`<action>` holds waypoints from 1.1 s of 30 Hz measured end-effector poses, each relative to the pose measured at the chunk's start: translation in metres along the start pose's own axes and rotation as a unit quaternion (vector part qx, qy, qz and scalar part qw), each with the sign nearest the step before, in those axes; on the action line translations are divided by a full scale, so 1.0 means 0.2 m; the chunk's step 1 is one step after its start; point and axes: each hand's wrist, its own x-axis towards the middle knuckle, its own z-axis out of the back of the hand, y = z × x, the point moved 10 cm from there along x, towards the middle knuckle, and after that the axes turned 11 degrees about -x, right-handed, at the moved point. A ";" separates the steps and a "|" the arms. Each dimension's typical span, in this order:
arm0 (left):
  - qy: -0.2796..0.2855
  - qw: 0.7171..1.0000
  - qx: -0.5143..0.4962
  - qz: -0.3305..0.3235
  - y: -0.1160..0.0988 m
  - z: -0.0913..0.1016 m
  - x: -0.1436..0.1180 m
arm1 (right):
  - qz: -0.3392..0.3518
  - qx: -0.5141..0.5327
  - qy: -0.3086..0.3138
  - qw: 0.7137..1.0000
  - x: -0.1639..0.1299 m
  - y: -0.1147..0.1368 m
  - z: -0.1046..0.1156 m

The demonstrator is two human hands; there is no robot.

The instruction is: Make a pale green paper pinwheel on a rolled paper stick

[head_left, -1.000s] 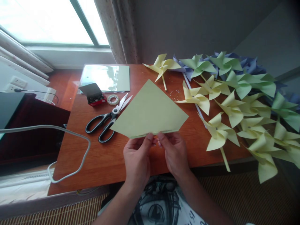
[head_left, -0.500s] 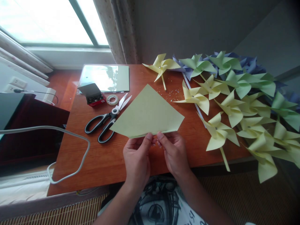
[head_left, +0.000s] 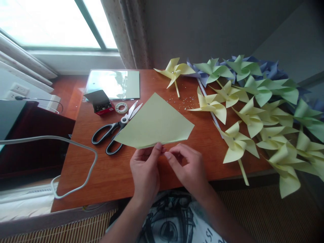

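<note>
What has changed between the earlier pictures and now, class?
The right hand has let go of the folded green paper and drawn back slightly; the paper has tilted and shifted left, now pinched only by the left hand. Scissors, pinwheels and table stayed put.

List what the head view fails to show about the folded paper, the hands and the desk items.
- Folded paper: layer count unclear; near edge hidden by left hand.
- Right hand: fingertip contact with the paper cannot be told.
- Scissors: one blade tip covered by the paper.
- Red box: contents too small.
- Pinwheels: rightmost ones cut off by the frame edge.
</note>
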 end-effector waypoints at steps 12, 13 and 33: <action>0.031 0.999 -0.005 0.020 0.02 -0.02 -0.01 | 0.256 -0.288 -0.067 0.920 0.05 0.23 0.08; 0.033 0.999 -0.005 0.020 0.02 -0.02 -0.01 | 0.256 -0.290 -0.067 0.920 0.05 0.23 0.08; 0.013 0.999 -0.037 0.027 0.00 -0.01 0.00 | 0.305 -0.294 -0.121 0.898 0.00 0.30 0.12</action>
